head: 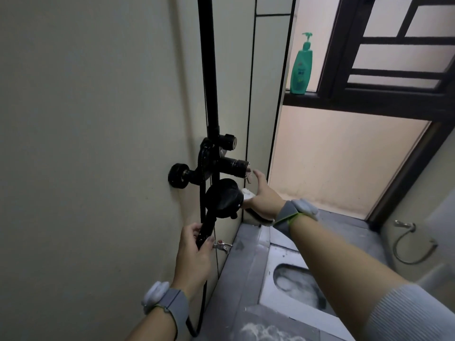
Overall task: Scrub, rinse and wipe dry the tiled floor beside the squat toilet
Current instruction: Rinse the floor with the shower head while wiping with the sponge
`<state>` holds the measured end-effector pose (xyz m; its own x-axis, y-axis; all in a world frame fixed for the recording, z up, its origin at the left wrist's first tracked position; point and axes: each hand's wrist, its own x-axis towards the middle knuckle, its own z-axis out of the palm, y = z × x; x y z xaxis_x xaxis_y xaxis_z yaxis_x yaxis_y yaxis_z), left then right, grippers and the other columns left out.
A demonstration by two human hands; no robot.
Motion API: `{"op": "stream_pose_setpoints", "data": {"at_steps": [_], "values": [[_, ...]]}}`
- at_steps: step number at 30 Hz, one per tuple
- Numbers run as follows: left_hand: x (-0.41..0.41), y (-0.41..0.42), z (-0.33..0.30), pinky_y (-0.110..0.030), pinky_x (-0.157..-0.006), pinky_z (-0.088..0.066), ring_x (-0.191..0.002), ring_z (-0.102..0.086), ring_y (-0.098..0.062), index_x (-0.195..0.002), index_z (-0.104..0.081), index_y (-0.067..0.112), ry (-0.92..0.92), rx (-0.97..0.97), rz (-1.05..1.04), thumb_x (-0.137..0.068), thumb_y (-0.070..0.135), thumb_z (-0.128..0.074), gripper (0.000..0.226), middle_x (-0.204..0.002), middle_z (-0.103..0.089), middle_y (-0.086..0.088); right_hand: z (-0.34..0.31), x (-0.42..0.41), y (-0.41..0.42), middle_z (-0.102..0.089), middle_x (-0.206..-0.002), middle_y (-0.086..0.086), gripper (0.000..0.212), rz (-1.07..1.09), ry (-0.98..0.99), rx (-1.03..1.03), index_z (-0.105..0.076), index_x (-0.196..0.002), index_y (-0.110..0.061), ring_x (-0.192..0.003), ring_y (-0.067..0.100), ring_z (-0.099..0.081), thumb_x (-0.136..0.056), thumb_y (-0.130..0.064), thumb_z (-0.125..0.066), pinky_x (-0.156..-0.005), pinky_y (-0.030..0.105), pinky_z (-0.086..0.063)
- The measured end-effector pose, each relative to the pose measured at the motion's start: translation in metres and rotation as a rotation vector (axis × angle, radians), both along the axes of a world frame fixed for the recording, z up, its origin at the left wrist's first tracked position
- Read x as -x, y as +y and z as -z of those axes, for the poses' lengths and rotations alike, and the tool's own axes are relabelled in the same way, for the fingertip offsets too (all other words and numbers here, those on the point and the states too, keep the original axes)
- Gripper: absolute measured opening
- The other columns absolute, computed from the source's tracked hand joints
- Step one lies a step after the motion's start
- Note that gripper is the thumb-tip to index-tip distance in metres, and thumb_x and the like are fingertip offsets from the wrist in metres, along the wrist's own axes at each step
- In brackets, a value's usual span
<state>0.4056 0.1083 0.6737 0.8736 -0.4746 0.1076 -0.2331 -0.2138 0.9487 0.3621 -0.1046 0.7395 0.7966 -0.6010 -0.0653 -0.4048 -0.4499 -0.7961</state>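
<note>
A pale tiled wall (86, 143) fills the left of the view, and a frosted window (344, 156) in a dark frame takes up the right. Low down between them lies the grey tiled floor (236, 271), streaked with white foam, running alongside the white squat toilet (300, 286) on the toilet's left. A black shower riser (209, 70) runs up the wall to a black mixer valve (216, 163) with round knobs. The left hand (194, 257) grips the handle of a black shower head (224, 198), fingers and thumb curled round it, the head just below the valve and its hose hanging down toward the floor. The right hand (264, 195) reaches toward the valve's right end with fingers extended, the fingertips at the small lever there; something white shows at its palm, but whether it is held cannot be told. A green pump bottle (301, 67) stands upright on the window ledge. A small chrome tap (222, 246) projects from the wall near the left hand.
</note>
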Motion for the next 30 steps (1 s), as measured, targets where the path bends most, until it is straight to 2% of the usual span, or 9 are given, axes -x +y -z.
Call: {"op": "stream_pose_setpoints", "data": {"at_steps": [3,6,10,14,17,21,26,28,30], "values": [[0.0,-0.002,0.0,-0.005,-0.07,-0.038,-0.088,-0.05,0.017,-0.11,-0.047,0.027,0.007,0.008,0.0,-0.094,0.01,-0.059,0.026,-0.102,-0.053,0.014,-0.003,-0.011,-0.002,-0.055,-0.132,0.014,0.077,-0.009,-0.017,0.052,-0.021,-0.148,-0.021,-0.091,0.023,-0.056,-0.087,-0.022,-0.068,-0.073,0.027,-0.04],[-0.003,-0.006,0.001,-0.006,-0.071,-0.037,-0.089,-0.051,0.011,-0.109,-0.046,0.026,-0.003,0.012,-0.011,-0.094,0.009,-0.059,0.026,-0.1,-0.052,0.012,-0.007,-0.02,-0.005,-0.06,-0.112,0.011,0.053,0.018,-0.009,0.081,-0.031,-0.135,-0.017,-0.077,0.023,-0.058,-0.093,-0.028,-0.06,-0.069,0.031,-0.043],[-0.002,-0.008,0.001,-0.013,-0.073,-0.037,-0.094,-0.052,-0.001,-0.11,-0.045,0.025,-0.008,-0.006,0.007,-0.095,0.011,-0.058,0.024,-0.103,-0.052,0.009,-0.024,-0.016,-0.016,-0.062,-0.1,0.008,0.055,-0.041,0.089,0.125,-0.036,-0.123,-0.018,-0.089,0.03,-0.06,-0.082,-0.027,-0.072,-0.079,0.036,-0.049],[-0.001,-0.007,0.007,-0.018,-0.075,-0.037,-0.095,-0.051,-0.005,-0.11,-0.045,0.023,-0.026,-0.02,0.0,-0.094,0.012,-0.059,0.024,-0.104,-0.052,0.005,-0.037,-0.005,-0.021,-0.063,-0.086,0.008,0.053,-0.077,0.164,0.206,-0.036,-0.116,-0.021,-0.075,0.028,-0.062,-0.08,-0.029,-0.074,-0.068,0.034,-0.052],[0.001,-0.007,0.014,-0.023,-0.077,-0.038,-0.097,-0.052,-0.012,-0.11,-0.045,0.022,-0.021,-0.019,-0.007,-0.093,0.012,-0.06,0.025,-0.104,-0.052,0.003,-0.041,-0.002,-0.021,-0.065,-0.093,0.013,0.063,-0.104,0.22,0.293,-0.033,-0.122,-0.022,-0.078,0.032,-0.065,-0.076,-0.027,-0.076,-0.072,0.042,-0.058],[0.004,-0.015,0.017,-0.018,-0.074,-0.038,-0.096,-0.053,-0.016,-0.109,-0.045,0.02,-0.036,-0.008,0.011,-0.092,0.011,-0.061,0.025,-0.104,-0.052,-0.002,-0.04,0.01,-0.025,-0.062,-0.082,0.011,0.068,-0.083,0.194,0.275,-0.031,-0.124,-0.024,-0.07,0.03,-0.063,-0.075,-0.028,-0.078,-0.067,0.04,-0.055],[0.017,-0.023,0.025,-0.024,-0.076,-0.038,-0.097,-0.053,-0.019,-0.11,-0.043,0.021,-0.011,-0.009,0.043,-0.093,0.01,-0.06,0.026,-0.105,-0.052,-0.003,-0.011,0.046,-0.033,-0.05,-0.11,0.015,0.052,-0.035,0.231,0.319,-0.038,-0.126,-0.025,-0.081,0.034,-0.059,-0.084,-0.038,-0.066,-0.078,0.046,-0.054],[0.025,-0.025,0.031,-0.025,-0.077,-0.039,-0.098,-0.052,-0.019,-0.11,-0.043,0.023,-0.001,-0.006,0.068,-0.093,0.011,-0.06,0.027,-0.107,-0.052,-0.002,0.005,0.067,-0.041,-0.049,-0.114,0.017,0.049,0.045,0.209,0.288,-0.038,-0.126,-0.026,-0.083,0.035,-0.059,-0.085,-0.04,-0.063,-0.078,0.041,-0.053],[0.035,-0.026,0.039,-0.022,-0.076,-0.039,-0.1,-0.052,-0.017,-0.11,-0.043,0.023,0.019,-0.013,0.107,-0.094,0.011,-0.059,0.026,-0.109,-0.052,-0.003,0.021,0.094,-0.048,-0.057,-0.102,0.014,0.048,0.144,0.155,0.157,-0.038,-0.126,-0.024,-0.073,0.026,-0.061,-0.087,-0.037,-0.063,-0.062,0.029,-0.05]]}}
